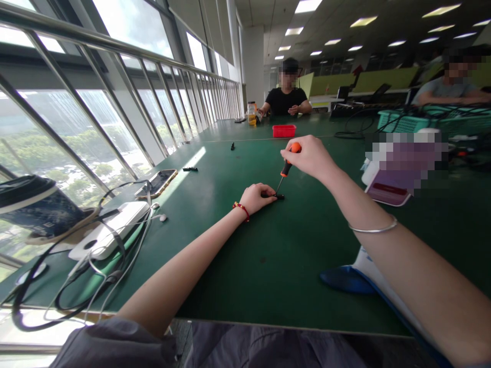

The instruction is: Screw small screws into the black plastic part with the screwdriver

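Note:
My right hand (309, 156) grips a screwdriver (286, 168) with a black and orange handle, its fingers round the upper end. The shaft slants down to a small black part (281, 196) lying on the green table (238, 266). My left hand (259, 198) pinches that dark part and holds it against the tabletop; its fingers cover much of it. The screwdriver's tip meets the part just beside my left fingertips, though the exact contact point is too small to make out.
Small black pieces (190, 169) lie further off. On the left are a phone (157, 183), a white power bank (111, 230), tangled cables and a dark cup (38, 204). A red box (284, 131) stands ahead, a teal basket (406, 122) at right. A person (287, 99) sits opposite.

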A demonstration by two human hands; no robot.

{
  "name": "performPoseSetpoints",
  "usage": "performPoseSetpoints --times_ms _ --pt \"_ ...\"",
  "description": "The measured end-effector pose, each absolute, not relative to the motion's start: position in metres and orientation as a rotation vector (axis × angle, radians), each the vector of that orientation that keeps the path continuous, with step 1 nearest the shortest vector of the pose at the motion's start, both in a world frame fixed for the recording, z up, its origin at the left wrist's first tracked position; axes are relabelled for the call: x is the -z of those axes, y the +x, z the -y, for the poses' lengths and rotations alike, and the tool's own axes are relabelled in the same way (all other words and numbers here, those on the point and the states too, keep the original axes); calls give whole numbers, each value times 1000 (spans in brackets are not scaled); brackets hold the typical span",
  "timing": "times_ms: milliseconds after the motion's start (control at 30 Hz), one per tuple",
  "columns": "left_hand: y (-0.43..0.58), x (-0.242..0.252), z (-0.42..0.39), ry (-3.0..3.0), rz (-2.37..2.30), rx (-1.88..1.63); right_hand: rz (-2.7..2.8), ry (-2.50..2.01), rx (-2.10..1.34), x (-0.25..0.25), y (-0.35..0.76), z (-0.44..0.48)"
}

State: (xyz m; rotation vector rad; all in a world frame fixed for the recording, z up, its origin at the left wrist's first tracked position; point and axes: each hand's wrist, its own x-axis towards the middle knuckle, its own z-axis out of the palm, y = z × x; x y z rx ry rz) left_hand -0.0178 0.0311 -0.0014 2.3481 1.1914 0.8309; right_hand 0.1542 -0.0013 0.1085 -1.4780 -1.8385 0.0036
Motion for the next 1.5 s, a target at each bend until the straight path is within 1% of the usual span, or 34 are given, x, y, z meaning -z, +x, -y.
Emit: performPoseSetpoints --times_ms 733,967,1267,1500 --pt "-17 0 -29 2348 -1204 -820 1878 -1518 -27 -115 148 12" --pt "-17 0 -28 2343 -1211 -821 1887 -1540 89 -115 146 13" --pt "-17 -1 -28 2345 -1210 -822 1930 -1551 105 -113 142 15" --pt "-17 -1 -28 2360 -1211 -823 1907 -1566 59 -115 144 14"
